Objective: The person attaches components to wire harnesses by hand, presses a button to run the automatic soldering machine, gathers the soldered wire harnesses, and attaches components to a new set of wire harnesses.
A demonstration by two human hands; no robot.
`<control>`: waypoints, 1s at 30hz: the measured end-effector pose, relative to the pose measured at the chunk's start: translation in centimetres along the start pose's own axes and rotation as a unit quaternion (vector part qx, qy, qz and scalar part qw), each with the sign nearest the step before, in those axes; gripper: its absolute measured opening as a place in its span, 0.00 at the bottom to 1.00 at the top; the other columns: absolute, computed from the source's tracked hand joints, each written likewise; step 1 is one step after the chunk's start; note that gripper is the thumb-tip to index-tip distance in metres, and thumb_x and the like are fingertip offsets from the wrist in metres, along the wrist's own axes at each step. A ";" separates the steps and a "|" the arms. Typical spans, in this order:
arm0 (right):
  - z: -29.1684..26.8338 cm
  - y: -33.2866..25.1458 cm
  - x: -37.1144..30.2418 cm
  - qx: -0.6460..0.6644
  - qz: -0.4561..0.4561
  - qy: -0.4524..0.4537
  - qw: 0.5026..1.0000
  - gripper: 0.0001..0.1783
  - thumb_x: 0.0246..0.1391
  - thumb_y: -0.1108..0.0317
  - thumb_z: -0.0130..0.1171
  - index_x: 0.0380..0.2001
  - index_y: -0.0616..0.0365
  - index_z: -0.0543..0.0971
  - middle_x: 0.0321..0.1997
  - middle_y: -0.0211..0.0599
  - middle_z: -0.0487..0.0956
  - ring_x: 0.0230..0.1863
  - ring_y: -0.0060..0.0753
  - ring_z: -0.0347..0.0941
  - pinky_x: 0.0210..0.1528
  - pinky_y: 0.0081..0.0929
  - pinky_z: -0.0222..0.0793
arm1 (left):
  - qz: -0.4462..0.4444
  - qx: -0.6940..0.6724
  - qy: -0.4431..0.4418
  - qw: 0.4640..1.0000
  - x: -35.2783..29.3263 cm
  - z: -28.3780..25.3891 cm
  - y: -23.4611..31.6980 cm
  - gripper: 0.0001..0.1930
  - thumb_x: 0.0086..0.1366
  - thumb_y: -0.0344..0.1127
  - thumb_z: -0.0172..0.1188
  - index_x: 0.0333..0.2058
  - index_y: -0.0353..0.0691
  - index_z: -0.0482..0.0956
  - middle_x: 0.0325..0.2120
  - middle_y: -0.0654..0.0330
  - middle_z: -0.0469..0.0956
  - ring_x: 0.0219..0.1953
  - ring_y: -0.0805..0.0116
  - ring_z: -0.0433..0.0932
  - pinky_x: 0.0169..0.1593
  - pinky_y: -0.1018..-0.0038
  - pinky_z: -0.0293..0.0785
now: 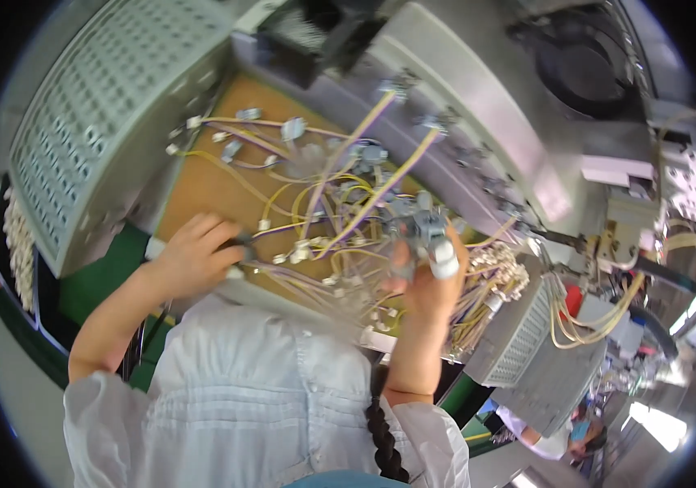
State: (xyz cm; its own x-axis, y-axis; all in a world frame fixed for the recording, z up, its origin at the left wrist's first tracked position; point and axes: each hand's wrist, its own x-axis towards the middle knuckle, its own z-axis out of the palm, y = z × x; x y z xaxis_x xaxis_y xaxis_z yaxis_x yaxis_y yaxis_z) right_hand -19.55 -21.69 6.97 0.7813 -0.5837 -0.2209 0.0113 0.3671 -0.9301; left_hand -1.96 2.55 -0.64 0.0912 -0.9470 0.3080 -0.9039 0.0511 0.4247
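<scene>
My left hand point(193, 259) is at the near left of a tan work board point(189, 183), closed, with its fingertips on a small dark grey piece point(244, 244) that looks like a wire connector. Yellow and purple wires run from beside it toward the middle. My right hand point(429, 285) is closed around several grey plug connectors point(421, 226), blurred by motion. Against its fingers is a white cylindrical piece point(445, 262). Between my hands lies a tangle of wires point(340, 207) with small white connectors at their ends.
A perforated pale green bin point(112, 122) stands at the left. At the right, a bundle of white-ended wires point(494, 276) sits beside a grey perforated box point(519, 333). A long metal housing point(478, 106) borders the far side. Another person point(555, 439) is at the lower right.
</scene>
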 end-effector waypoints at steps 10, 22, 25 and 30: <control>1.3 0.1 4.6 0.128 -0.034 0.146 0.980 0.22 0.63 0.56 0.50 0.40 0.71 0.73 0.23 0.34 0.74 0.16 0.24 0.68 0.18 0.26 0.72 | -0.063 -0.284 0.073 0.954 5.1 -2.0 3.5 0.10 0.45 0.26 0.63 0.31 0.40 0.82 0.27 0.57 0.78 0.26 0.59 0.76 0.28 0.69 0.71; -0.6 -2.5 4.6 -0.007 0.037 0.011 0.999 0.28 0.61 0.52 0.51 0.54 0.65 0.67 0.57 0.48 0.73 0.54 0.42 0.74 0.29 0.27 0.77 | -0.059 -0.245 0.083 0.964 9.1 -3.9 4.5 0.07 0.48 0.31 0.68 0.26 0.40 0.78 0.24 0.59 0.76 0.23 0.61 0.75 0.24 0.69 0.69; -0.6 -4.1 -0.1 -0.262 -0.033 0.126 0.956 0.28 0.54 0.70 0.60 0.57 0.62 0.64 0.52 0.43 0.76 0.47 0.32 0.77 0.33 0.20 0.76 | -0.065 -0.209 0.123 0.968 8.9 -4.7 4.3 0.08 0.47 0.29 0.67 0.27 0.39 0.77 0.25 0.56 0.75 0.25 0.58 0.76 0.26 0.68 0.72; 3.1 -1.7 -3.6 -0.368 -0.136 -0.091 0.916 0.25 0.50 0.72 0.62 0.53 0.63 0.71 0.46 0.46 0.79 0.43 0.36 0.78 0.44 0.28 0.73 | -0.011 -0.219 0.188 0.957 8.8 -3.7 5.9 0.12 0.44 0.24 0.63 0.32 0.35 0.76 0.27 0.51 0.75 0.27 0.53 0.76 0.30 0.66 0.73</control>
State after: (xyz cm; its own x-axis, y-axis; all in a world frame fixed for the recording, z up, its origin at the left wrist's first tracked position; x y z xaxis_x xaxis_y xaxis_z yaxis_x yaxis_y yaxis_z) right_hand -20.43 -18.03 10.28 0.9035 -0.4269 0.0379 -0.1508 -0.3995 -0.9043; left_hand -4.93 -4.30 7.71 0.3267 -0.7725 0.5445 -0.6450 0.2388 0.7259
